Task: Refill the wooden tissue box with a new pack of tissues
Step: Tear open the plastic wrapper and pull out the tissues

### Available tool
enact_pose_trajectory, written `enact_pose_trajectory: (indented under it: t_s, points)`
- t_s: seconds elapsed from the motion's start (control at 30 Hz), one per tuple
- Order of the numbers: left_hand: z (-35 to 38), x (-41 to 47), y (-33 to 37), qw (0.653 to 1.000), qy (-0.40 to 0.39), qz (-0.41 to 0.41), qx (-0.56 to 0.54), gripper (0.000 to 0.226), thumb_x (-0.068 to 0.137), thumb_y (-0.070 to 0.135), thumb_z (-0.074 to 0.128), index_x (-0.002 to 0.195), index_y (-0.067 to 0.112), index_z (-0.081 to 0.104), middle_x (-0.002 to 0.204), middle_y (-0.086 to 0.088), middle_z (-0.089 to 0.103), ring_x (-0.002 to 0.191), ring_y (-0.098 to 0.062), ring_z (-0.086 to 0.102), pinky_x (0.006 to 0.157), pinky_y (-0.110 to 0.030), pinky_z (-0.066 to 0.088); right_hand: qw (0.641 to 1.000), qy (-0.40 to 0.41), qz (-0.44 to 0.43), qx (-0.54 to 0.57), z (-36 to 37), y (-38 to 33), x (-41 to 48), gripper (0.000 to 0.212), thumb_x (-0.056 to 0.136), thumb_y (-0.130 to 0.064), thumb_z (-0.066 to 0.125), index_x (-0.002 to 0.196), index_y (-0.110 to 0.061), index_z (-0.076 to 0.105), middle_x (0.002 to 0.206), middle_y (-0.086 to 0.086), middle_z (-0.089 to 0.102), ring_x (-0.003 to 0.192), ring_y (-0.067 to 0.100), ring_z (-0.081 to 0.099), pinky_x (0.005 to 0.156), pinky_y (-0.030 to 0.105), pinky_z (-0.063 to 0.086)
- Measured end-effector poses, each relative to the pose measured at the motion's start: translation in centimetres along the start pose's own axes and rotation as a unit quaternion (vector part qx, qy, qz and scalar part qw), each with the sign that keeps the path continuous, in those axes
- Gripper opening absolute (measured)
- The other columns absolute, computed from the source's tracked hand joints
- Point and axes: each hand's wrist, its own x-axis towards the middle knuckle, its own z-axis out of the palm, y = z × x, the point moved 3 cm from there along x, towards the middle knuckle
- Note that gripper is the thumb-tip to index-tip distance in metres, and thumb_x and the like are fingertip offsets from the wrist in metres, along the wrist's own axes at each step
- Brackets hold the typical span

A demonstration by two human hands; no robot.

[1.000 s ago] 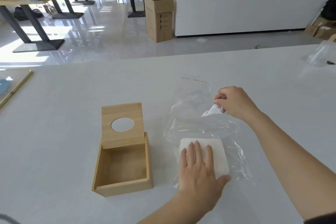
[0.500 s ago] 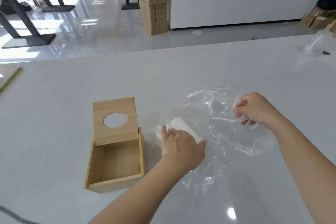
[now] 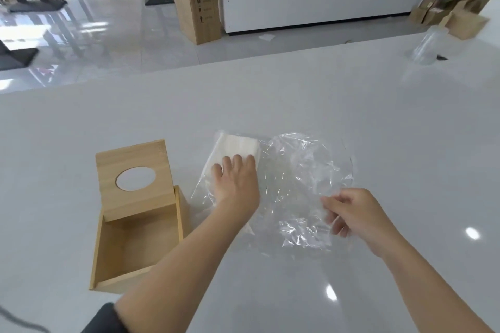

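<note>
Pressed left hand [image 3: 238, 181] flat on tissues [image 3: 238, 144] at wrapper [image 3: 297, 170] edge, near open box [image 3: 135, 238]; pinched wrapper with right hand [image 3: 351, 213].

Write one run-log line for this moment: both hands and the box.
left hand: pressing on tissue stack | right hand: pinching plastic wrapper | wooden box: open, empty

Brightness: bright, even daylight across the white glossy tabletop [image 3: 351, 105].
Source: strongest from 11 o'clock, washing out the shiny tiled floor [image 3: 67, 27].
Glare: two small hotspots on the tabletop at 4 o'clock; glints on the crinkled clear plastic wrapper [image 3: 303, 170].
Shadows: soft and faint beside the open light wooden box [image 3: 135, 238].
Blur: dark table legs [image 3: 38, 5] at 10 o'clock smeared; straight edges bow outward.
</note>
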Motion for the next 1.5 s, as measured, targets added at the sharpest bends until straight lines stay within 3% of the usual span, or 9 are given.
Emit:
enact_pose_trajectory:
  t_s: [0.23, 0.33, 0.57, 0.83, 1.1, 1.2, 1.27, 1.37, 1.5]
  points:
    - [0.6, 1.9, 0.7, 0.982, 0.018, 0.028, -0.183, 0.039, 0.087, 0.01, 0.043, 0.124, 0.003, 0.034, 0.126, -0.008, 0.049, 0.129, -0.024, 0.037, 0.114, -0.044, 0.014, 0.987, -0.027, 0.046, 0.15, 3.7, 1.7, -3.8, 0.018, 0.084, -0.016, 0.065, 0.07, -0.005, 0.065, 0.051, 0.004, 0.065, 0.04, 0.015, 0.055, 0.036, 0.022, 0.042]
    - [1.2, 2.8, 0.8, 0.981, 0.002, 0.074, -0.178, 0.045, 0.095, 0.028, 0.041, 0.13, 0.004, 0.03, 0.141, -0.006, 0.043, 0.141, -0.018, 0.022, 0.116, -0.04, 0.0, 0.976, -0.025, 0.057, 0.21, 5.2, 2.3, -5.0, 0.019, 0.084, -0.016, 0.064, 0.069, -0.006, 0.067, 0.053, 0.007, 0.064, 0.04, 0.016, 0.054, 0.037, 0.023, 0.041]
    - [0.6, 4.0, 0.1, 0.983, -0.008, 0.14, -0.118, 0.051, 0.094, 0.012, 0.04, 0.142, 0.017, 0.024, 0.146, -0.003, 0.04, 0.145, -0.017, 0.008, 0.116, -0.036, 0.006, 0.962, -0.074, 0.085, 0.247, 8.7, 3.0, -7.6, 0.028, 0.086, -0.033, 0.062, 0.086, -0.005, 0.063, 0.053, 0.005, 0.066, 0.04, 0.02, 0.057, 0.036, 0.021, 0.04]
    - [-4.4, -0.8, 3.6, 0.96, 0.016, 0.136, -0.245, 0.031, 0.092, 0.032, 0.049, 0.116, 0.013, 0.051, 0.11, -0.003, 0.063, 0.099, -0.027, 0.059, 0.086, -0.036, 0.045, 0.984, -0.151, 0.083, 0.041, 5.6, 1.4, -9.8, 0.102, 0.037, -0.094, 0.046, 0.072, -0.001, 0.067, 0.041, 0.007, 0.061, 0.027, 0.017, 0.042, 0.034, 0.017, 0.032]
    - [-5.1, -7.5, 6.1, 0.896, -0.264, 0.233, -0.272, 0.06, 0.073, 0.068, 0.058, 0.113, 0.025, 0.048, 0.11, 0.013, 0.051, 0.104, -0.008, 0.051, 0.09, -0.033, 0.045, 0.977, -0.161, -0.083, 0.112, -0.2, -0.9, -10.0, 0.033, 0.061, -0.048, 0.064, 0.088, -0.029, 0.069, 0.051, 0.005, 0.057, 0.037, 0.021, 0.037, 0.044, 0.021, 0.034]
    - [-4.6, -8.3, 6.1, 0.925, -0.229, 0.266, -0.144, 0.081, 0.064, 0.063, 0.069, 0.123, 0.019, 0.035, 0.119, 0.009, 0.04, 0.109, -0.011, 0.04, 0.085, -0.032, 0.04, 0.981, -0.112, -0.079, 0.137, -0.1, -0.7, -9.7, 0.015, 0.07, -0.028, 0.062, 0.083, -0.025, 0.069, 0.049, 0.003, 0.055, 0.039, 0.021, 0.035, 0.043, 0.021, 0.034]
    - [-4.4, -8.2, 5.9, 0.95, -0.151, 0.254, -0.097, 0.06, 0.075, 0.041, 0.068, 0.117, 0.011, 0.039, 0.115, -0.001, 0.042, 0.105, -0.02, 0.045, 0.077, -0.032, 0.042, 0.983, -0.105, -0.076, 0.132, 0.1, -0.6, -9.5, 0.005, 0.079, -0.021, 0.065, 0.081, -0.024, 0.069, 0.049, 0.003, 0.054, 0.036, 0.018, 0.035, 0.041, 0.02, 0.033]
    - [-4.3, -7.3, 5.0, 0.969, -0.102, 0.177, -0.138, 0.017, 0.084, 0.013, 0.054, 0.1, 0.011, 0.056, 0.106, -0.01, 0.059, 0.096, -0.03, 0.058, 0.071, -0.031, 0.043, 0.986, -0.082, -0.094, 0.108, 0.1, -0.3, -9.5, 0.018, 0.086, -0.01, 0.062, 0.078, -0.025, 0.069, 0.048, 0.002, 0.054, 0.036, 0.014, 0.039, 0.041, 0.018, 0.035]
    - [-4.4, -6.6, 3.3, 0.953, -0.125, 0.094, -0.258, 0.008, 0.082, 0.011, 0.06, 0.077, 0.018, 0.063, 0.086, -0.005, 0.071, 0.081, -0.025, 0.067, 0.072, -0.033, 0.053, 0.97, 0.035, -0.24, 0.004, -0.2, -0.7, -9.8, 0.017, 0.085, -0.015, 0.063, 0.074, -0.027, 0.068, 0.062, -0.002, 0.059, 0.052, 0.004, 0.05, 0.049, 0.011, 0.037]
